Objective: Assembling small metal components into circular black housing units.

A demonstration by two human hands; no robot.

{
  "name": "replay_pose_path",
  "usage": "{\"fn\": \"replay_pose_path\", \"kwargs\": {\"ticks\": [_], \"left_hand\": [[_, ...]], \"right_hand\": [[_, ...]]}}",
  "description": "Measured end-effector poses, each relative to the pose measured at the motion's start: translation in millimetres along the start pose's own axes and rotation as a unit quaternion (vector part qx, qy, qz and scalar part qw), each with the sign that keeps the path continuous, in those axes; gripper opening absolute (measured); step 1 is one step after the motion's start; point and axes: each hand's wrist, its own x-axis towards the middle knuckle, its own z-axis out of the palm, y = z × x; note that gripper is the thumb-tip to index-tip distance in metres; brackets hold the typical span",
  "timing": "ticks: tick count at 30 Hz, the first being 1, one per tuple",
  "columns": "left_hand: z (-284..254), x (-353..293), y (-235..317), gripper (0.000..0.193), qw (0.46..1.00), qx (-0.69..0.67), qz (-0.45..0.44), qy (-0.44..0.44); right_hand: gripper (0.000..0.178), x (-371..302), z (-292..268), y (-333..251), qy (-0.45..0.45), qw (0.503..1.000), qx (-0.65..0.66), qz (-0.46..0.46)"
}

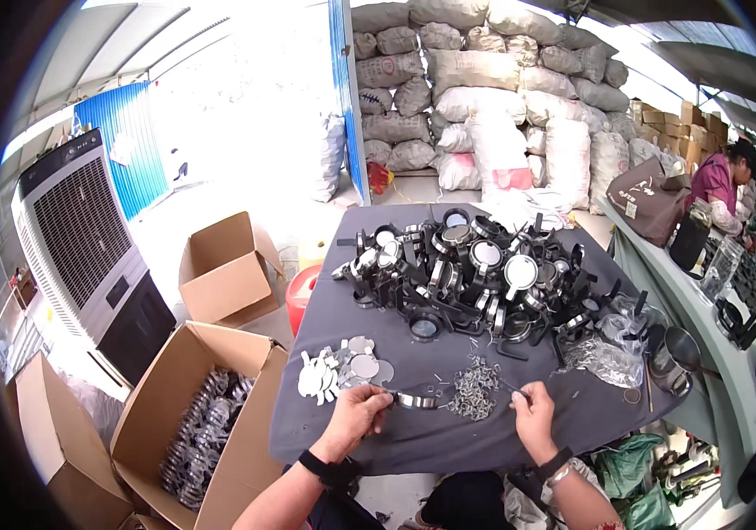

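Observation:
My left hand (362,413) is closed on a metal ring with a black handle (416,401), held low over the dark cloth. Pinched in my right hand (534,413) is a thin dark tool (510,387); its exact kind is too small to make out. Between the hands lies a heap of small metal clips (475,390). Beside my left hand, flat pale discs (364,365) lie in a loose pile. Beyond both hands rises a large heap of black-handled metal rings (457,274), some with round silvery lids.
On the table's right are a clear plastic bag (621,336) and a metal cup (676,350). Cardboard boxes (226,278) and an air cooler (86,256) stand left. Stacked sacks (475,97) fill the back. A person (721,181) works at a green-covered table (705,309) on the right.

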Motion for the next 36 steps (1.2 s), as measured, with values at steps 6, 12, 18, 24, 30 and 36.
{"fn": "replay_pose_path", "kwargs": {"ticks": [6,12,18,24,30,36], "left_hand": [[34.1,104.0,99.1,0.014,0.966,-0.103,0.216,0.096],[59.4,190.7,127.6,0.05,0.927,0.176,0.273,0.187],[67.6,244.4,120.2,0.043,0.73,0.536,0.377,0.195],[58.0,284.2,120.4,0.048,0.699,0.66,0.222,0.166],[36.4,307.5,123.4,0.055,0.694,0.679,0.199,0.13],[31.4,297.9,121.3,0.048,0.715,0.65,0.228,0.122]], "right_hand": [[0.013,-2.4,-5.3,-0.9,0.01,0.999,-0.031,-0.005],[0.015,-2.0,-4.1,-4.9,-0.028,0.998,-0.056,0.013],[0.015,1.2,-3.0,-27.5,-0.038,0.997,-0.067,0.018],[0.013,6.1,-8.6,-53.1,-0.065,0.992,-0.106,-0.013],[0.013,6.0,-6.2,-62.3,-0.089,0.989,-0.12,-0.006],[0.014,4.2,-4.8,-56.0,-0.083,0.989,-0.122,-0.015]]}}
